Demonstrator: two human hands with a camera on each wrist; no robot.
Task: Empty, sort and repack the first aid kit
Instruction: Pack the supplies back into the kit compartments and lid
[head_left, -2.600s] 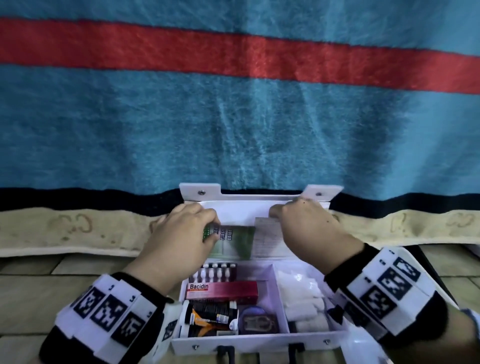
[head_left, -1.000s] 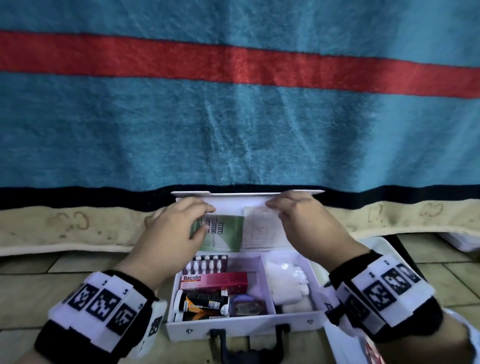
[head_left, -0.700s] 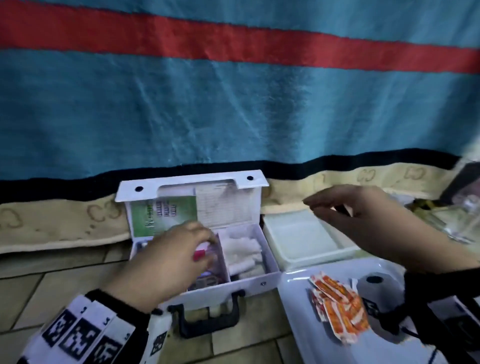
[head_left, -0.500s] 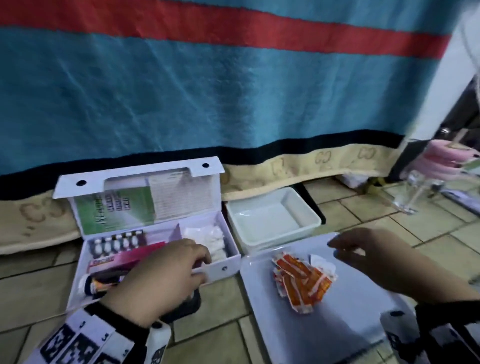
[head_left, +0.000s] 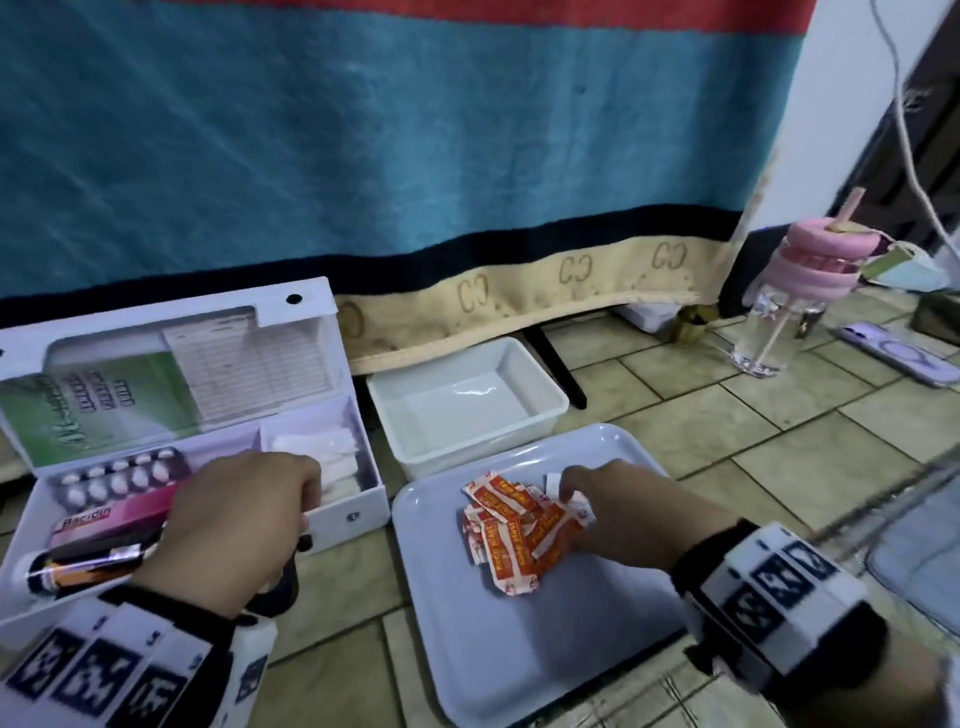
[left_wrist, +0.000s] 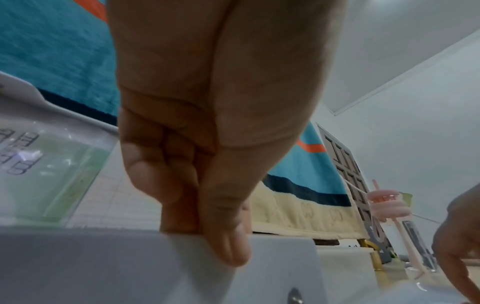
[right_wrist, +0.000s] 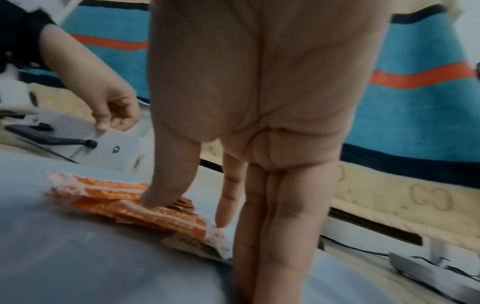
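Observation:
The white first aid kit (head_left: 358, 512) stands open on the floor at the left, lid up. Inside lie a blister pack (head_left: 119, 480), a pink Bacidin box (head_left: 119, 514), a dark tube (head_left: 83, 561) and white gauze (head_left: 317, 452). My left hand (head_left: 306, 499) grips the kit's front wall (left_wrist: 103, 267), thumb outside and fingers curled over the rim (left_wrist: 205, 232). My right hand (head_left: 576, 499) is on a pile of orange plaster packets (head_left: 509, 530) on a grey tray (head_left: 519, 649). Its thumb presses the pile (right_wrist: 116, 189) and straight fingers touch the pile's edge (right_wrist: 188, 211).
An empty white tub (head_left: 467, 405) sits behind the tray, against the blue blanket (head_left: 415, 130). At the right stand a clear bottle with a pink lid (head_left: 779, 306) and a phone (head_left: 898, 353). Another tray edge (head_left: 924, 561) shows at far right.
Both hands left the kit's lid. My left hand dropped to the front wall and took hold. My right hand swung right and down onto the plaster packets. The view turned right.

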